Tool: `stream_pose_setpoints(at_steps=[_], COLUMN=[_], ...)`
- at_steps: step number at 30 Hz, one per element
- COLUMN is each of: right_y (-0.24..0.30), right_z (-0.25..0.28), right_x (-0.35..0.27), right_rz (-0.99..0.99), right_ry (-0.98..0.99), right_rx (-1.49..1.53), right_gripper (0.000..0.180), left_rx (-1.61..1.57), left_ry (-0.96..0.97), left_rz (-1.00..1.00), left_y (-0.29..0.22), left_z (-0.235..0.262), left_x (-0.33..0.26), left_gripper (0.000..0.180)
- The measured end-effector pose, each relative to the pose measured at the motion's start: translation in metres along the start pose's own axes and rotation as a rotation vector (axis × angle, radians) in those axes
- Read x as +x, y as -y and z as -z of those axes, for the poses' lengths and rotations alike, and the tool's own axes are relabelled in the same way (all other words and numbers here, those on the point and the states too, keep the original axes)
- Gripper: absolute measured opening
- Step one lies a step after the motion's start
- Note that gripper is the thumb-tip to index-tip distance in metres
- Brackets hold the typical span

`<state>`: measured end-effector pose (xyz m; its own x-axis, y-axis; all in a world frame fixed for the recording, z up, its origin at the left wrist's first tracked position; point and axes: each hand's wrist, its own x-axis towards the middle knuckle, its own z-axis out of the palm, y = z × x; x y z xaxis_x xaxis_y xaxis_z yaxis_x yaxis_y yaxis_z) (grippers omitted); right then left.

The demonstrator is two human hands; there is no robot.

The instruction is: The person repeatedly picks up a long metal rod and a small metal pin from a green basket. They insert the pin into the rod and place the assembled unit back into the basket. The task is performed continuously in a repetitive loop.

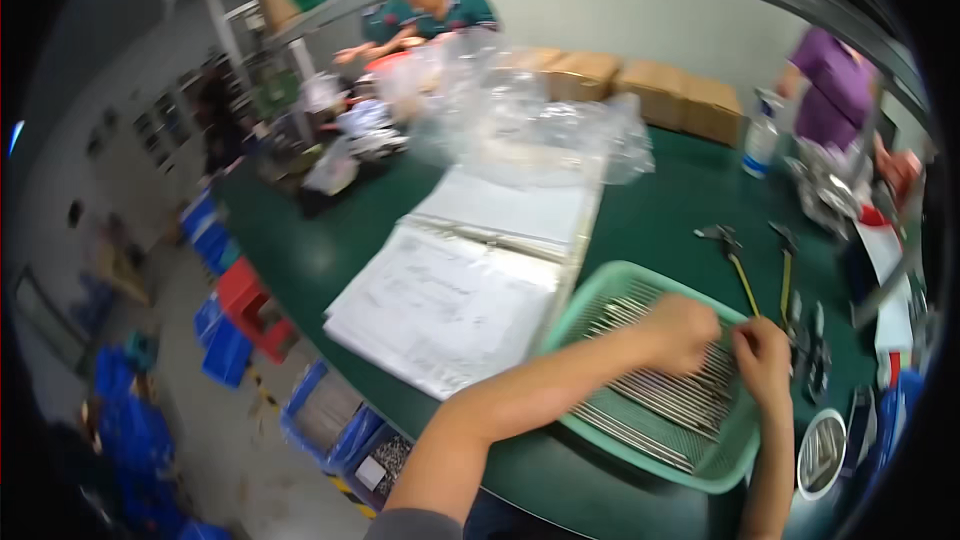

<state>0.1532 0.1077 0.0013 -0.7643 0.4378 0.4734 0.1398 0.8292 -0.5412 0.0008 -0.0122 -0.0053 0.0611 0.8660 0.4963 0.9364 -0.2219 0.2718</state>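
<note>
A light green plastic basket [600,292] lies on the green table, filled with several thin metal rods [660,395]. My left hand [683,332] reaches into the basket from the lower left, its fingers curled down onto the rods. My right hand [762,360] is over the basket's right edge, fingers pinched together close to my left hand. What is held between the fingers is too blurred to make out.
An open binder of papers [460,290] lies left of the basket. Two hammers [735,255] and dark tools [812,340] lie to the right, with a round metal dish [822,452] near the front. Clear plastic bags [520,115], cardboard boxes [660,90], a spray bottle [762,135] and two people stand behind. Blue and red bins [235,325] line the floor.
</note>
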Motion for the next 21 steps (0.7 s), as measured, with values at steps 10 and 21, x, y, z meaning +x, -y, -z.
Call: stream_pose_setpoints(at_steps=[10, 21], right_y=[0.003, 0.000], right_z=[-0.007, -0.009], right_x=[0.002, 0.004], right_rz=[-0.030, -0.074], right_ry=[0.036, 0.074], right_rx=[0.051, 0.090], right_gripper=[0.003, 0.003], left_rx=[0.115, 0.110], left_ry=[0.554, 0.506], left_rz=[-0.248, -0.223], left_y=[-0.038, -0.040], left_z=[-0.023, -0.018], left_x=[-0.019, -0.018], left_gripper=[0.021, 0.017])
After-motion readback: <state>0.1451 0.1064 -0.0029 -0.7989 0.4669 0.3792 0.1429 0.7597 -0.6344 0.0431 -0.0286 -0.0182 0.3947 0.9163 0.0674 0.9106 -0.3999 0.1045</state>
